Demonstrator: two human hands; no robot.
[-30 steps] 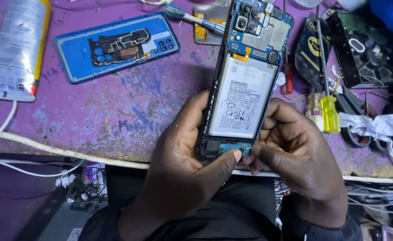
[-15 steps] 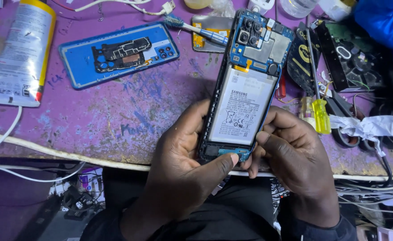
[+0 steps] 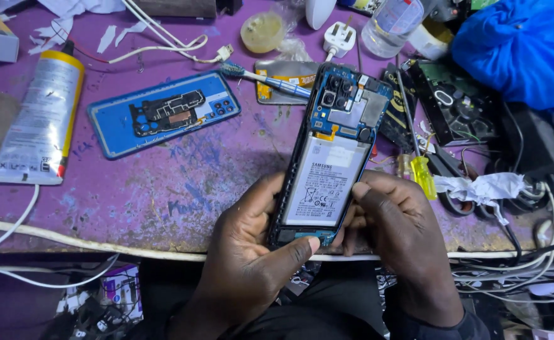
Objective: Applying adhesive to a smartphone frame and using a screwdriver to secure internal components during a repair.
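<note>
An opened smartphone [image 3: 327, 160] with its back off shows a white battery and a blue circuit board with camera modules at its top. My left hand [image 3: 251, 252] grips its lower left side, thumb pressed across the bottom edge. Against the lower right side rests my right hand [image 3: 396, 226], with the thumb lying on the battery's right edge. The phone is held tilted over the front edge of the purple table [image 3: 182, 189].
A blue phone back cover [image 3: 163, 113] lies to the left. A large glue tube [image 3: 40, 119] sits at far left. A toothbrush [image 3: 264, 79], yellow-handled screwdriver [image 3: 418, 167], white plug [image 3: 340, 38], blue cloth [image 3: 522, 50] and tangled cables [image 3: 529, 252] crowd the back and right.
The view has shifted so the phone and hands sit lower in frame. My left thumb now lies across the phone's bottom edge; my right thumb has moved up onto the battery's edge.
</note>
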